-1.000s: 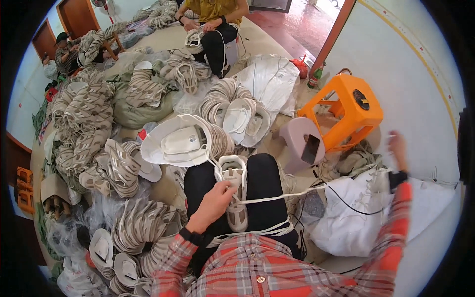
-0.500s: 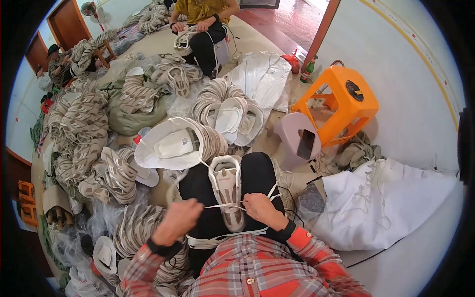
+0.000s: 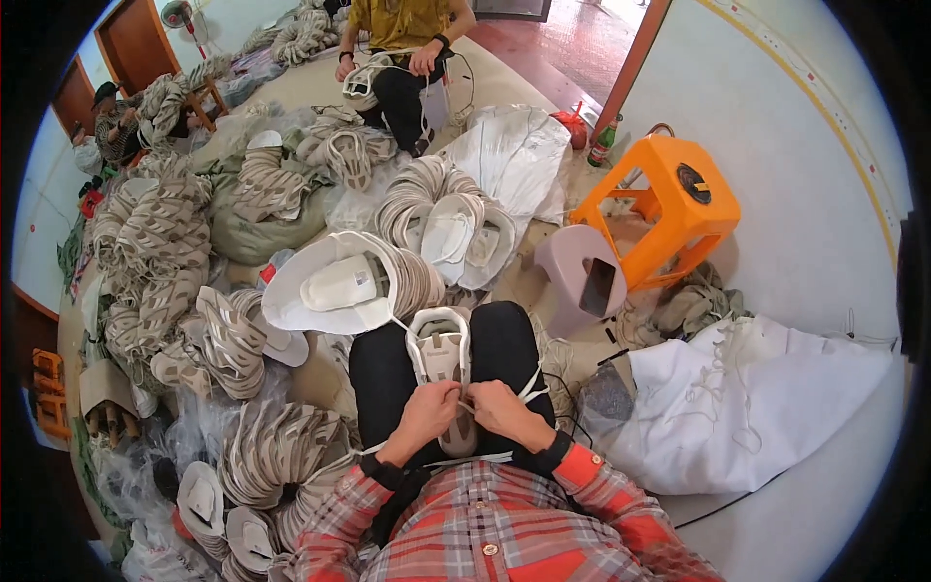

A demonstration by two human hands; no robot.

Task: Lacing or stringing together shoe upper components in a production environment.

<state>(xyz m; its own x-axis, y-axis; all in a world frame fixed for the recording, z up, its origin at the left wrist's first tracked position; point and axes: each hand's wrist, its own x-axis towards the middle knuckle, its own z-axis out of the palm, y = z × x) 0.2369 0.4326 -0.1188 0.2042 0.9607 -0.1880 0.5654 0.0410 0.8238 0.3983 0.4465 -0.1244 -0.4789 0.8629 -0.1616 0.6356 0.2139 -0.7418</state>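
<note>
**Lace gathered by both hands over a shoe upper on the lap**

A beige-and-white shoe upper (image 3: 441, 354) is rested on dark trousers (image 3: 506, 339) just below the centre of the frame, with its white-rimmed opening turned toward the top. The left hand (image 3: 432, 411) and the right hand (image 3: 501, 409) are brought close together over its lower half. The fingers of each are closed, and a white lace (image 3: 529, 396) is pinched between them, though the exact grip is partly hidden by the knuckles. Loose lace is trailed to both sides.

Just above the knees, a stack of nested uppers (image 3: 420, 279) is laid on its side. The left of the frame is filled by a heap of uppers (image 3: 160, 228). At the right, a phone (image 3: 598, 285) is supported by a lilac stool (image 3: 560, 276), beside an orange stool (image 3: 711, 184); a white sack (image 3: 737, 417) is spread below them. At the top centre, another upper (image 3: 360, 85) is held by a co-worker in a mustard shirt (image 3: 400, 21).
</note>
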